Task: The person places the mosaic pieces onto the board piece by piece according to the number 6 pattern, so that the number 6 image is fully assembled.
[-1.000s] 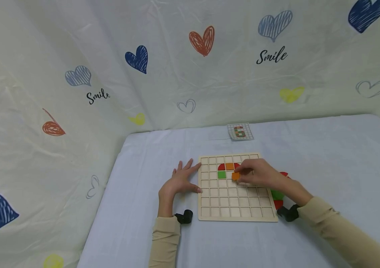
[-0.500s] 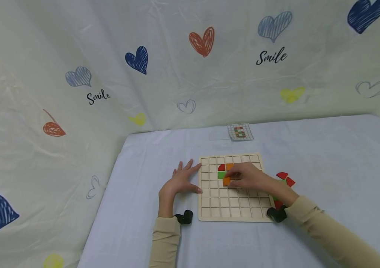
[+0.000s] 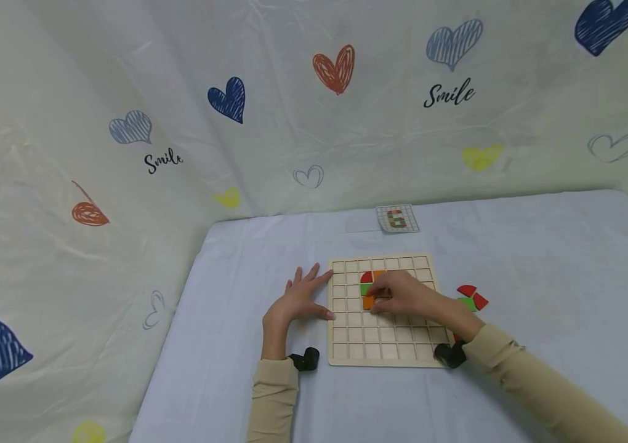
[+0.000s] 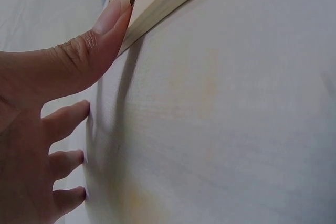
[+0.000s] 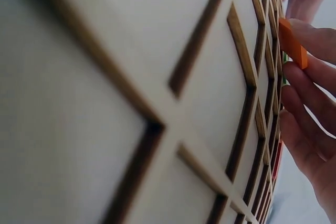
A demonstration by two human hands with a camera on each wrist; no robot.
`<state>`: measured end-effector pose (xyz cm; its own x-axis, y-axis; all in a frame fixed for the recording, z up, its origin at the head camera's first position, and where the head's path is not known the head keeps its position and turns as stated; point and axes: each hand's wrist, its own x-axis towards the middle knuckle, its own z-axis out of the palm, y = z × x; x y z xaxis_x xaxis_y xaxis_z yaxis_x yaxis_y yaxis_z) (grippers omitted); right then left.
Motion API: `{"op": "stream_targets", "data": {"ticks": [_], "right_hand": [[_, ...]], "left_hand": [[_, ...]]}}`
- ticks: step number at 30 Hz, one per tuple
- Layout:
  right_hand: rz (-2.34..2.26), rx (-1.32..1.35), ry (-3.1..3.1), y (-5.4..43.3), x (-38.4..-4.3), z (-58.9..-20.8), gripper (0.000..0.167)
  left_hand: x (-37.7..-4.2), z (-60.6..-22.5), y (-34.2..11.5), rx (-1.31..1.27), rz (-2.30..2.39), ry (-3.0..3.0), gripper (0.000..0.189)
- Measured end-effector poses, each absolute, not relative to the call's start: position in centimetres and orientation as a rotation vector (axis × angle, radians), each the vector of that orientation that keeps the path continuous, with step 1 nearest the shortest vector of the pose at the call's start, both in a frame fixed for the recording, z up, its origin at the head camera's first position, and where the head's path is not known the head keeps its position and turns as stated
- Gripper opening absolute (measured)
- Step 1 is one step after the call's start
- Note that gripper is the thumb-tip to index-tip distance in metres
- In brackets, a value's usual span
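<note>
A wooden grid board [image 3: 355, 351] lies flat on the table. My right hand [image 3: 405, 294] pinches an orange square tile [image 3: 368, 303] between thumb and fingers, at the cell just below a green square tile [image 3: 366, 289]. In the right wrist view that orange tile [image 5: 293, 44] stands tilted against the grid. Above the green tile sit a red quarter-round tile [image 3: 366, 277] and another orange tile [image 3: 379, 274], which the right hand partly covers. With fingers spread, my left hand [image 3: 294, 304] rests at the board's left edge, its thumb [image 4: 107, 22] touching the rim.
Right of the board lie loose tiles, among them a red one [image 3: 479, 301] and a green one [image 3: 466, 304]; others are hidden under the right forearm. A patterned card [image 3: 410, 219] lies behind the board. A cloth with printed hearts hangs behind the white-covered table [image 3: 558, 264].
My right hand has carried the orange tile left and slightly toward me, to the cell below the green tile. The left hand stays in place.
</note>
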<state>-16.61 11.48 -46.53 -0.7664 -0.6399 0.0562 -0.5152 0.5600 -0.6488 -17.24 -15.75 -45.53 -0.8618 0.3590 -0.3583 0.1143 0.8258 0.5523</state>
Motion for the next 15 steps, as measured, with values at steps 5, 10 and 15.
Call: {"op": "stream_targets", "data": {"ticks": [5, 10, 15], "right_hand": [[-0.93, -0.984, 2.629, 11.32, -16.74, -46.58, 0.021], [-0.862, -1.015, 2.675, 11.07, -16.77, -46.72, 0.021], [-0.809, -1.016, 2.711, 10.81, -16.54, -46.71, 0.02]], "left_hand": [[-17.25, -45.49, -15.71, 0.35, 0.736, 2.556, 0.098], [-17.27, -45.51, -15.69, 0.354, 0.726, 2.559, 0.099], [-17.24, -45.57, -15.73, 0.351, 0.727, 2.559, 0.099]]}}
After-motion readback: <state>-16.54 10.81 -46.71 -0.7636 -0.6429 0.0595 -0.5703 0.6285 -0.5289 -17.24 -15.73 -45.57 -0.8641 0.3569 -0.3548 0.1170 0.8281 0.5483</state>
